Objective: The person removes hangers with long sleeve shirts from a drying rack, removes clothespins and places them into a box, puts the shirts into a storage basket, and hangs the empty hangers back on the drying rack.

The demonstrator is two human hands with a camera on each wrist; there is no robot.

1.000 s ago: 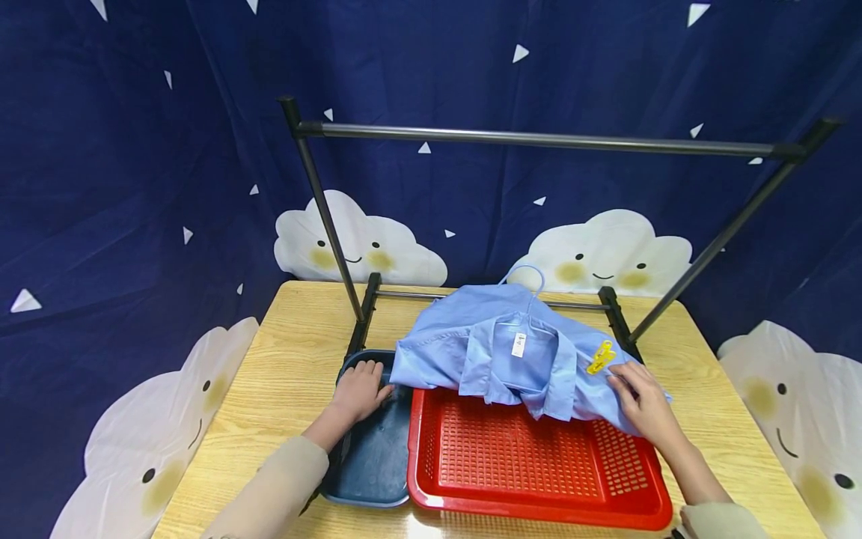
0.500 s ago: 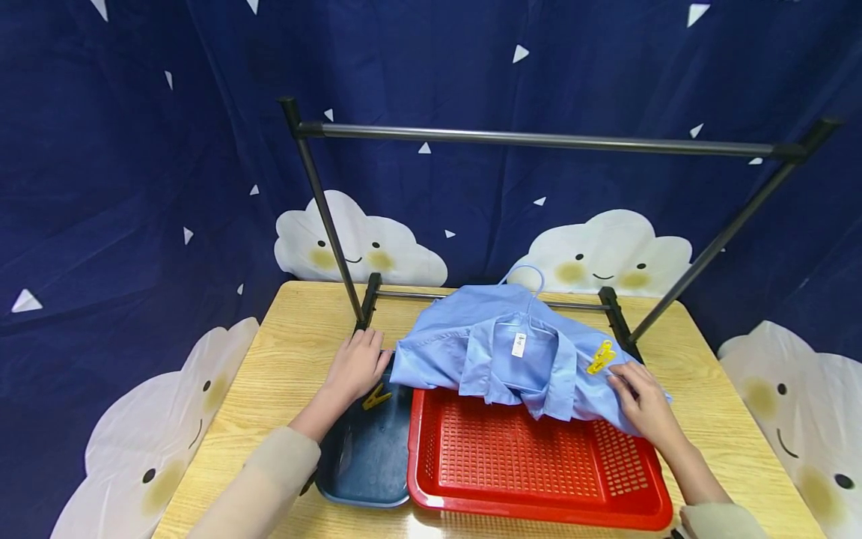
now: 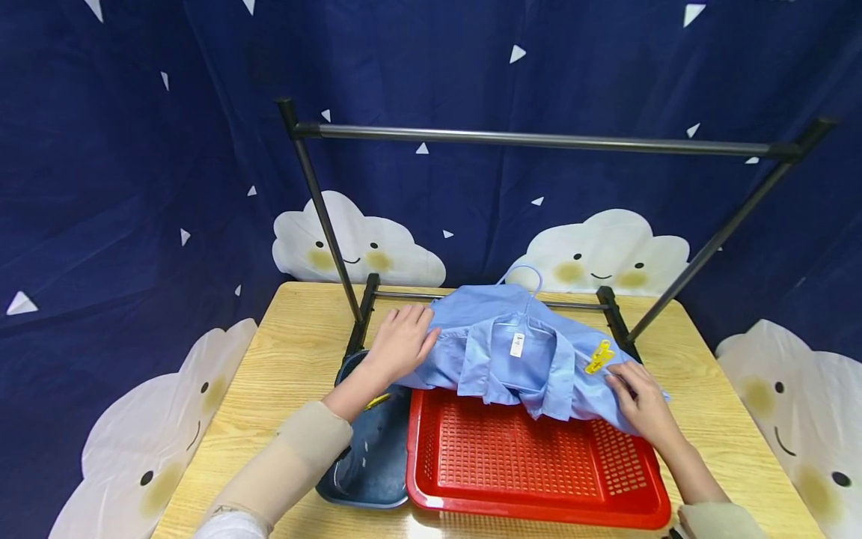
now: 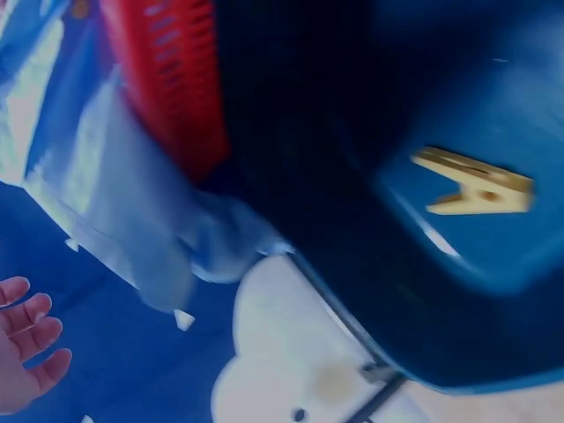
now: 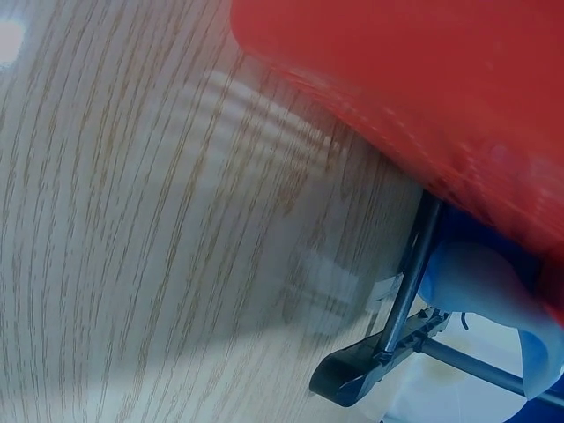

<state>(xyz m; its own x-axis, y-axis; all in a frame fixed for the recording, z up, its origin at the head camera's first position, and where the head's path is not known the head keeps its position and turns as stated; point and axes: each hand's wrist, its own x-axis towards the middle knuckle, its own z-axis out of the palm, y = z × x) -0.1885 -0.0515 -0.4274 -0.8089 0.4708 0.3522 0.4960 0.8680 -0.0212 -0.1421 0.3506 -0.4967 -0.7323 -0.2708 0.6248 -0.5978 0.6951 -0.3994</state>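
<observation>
A light blue shirt (image 3: pixel 431 367) on a blue hanger (image 3: pixel 528 267) lies across the back of a red basket (image 3: pixel 539 505). My left hand (image 3: pixel 402 340) is over the shirt's left shoulder, fingers loosely extended with nothing visible in them; the left wrist view also shows its fingers (image 4: pixel 33 324). My right hand (image 3: pixel 644 400) rests on the right shoulder, fingers slightly bent, beside a yellow clothespin (image 3: pixel 598 357) on the fabric. Another yellow clothespin (image 4: pixel 480 183) lies in the dark blue bin (image 3: pixel 377 475), partly hidden by my left forearm in the head view.
A metal rack stands behind, its horizontal bar (image 3: pixel 539 139) above the shirt and its black feet (image 3: pixel 367 307) on the wooden table (image 3: pixel 303 329). A dark blue curtain (image 3: pixel 431 60) with white clouds hangs at the back.
My left hand has come up out of the blue bin and moved right to the shirt's left shoulder, uncovering the yellow clothespin in the bin. My right hand has stayed in place.
</observation>
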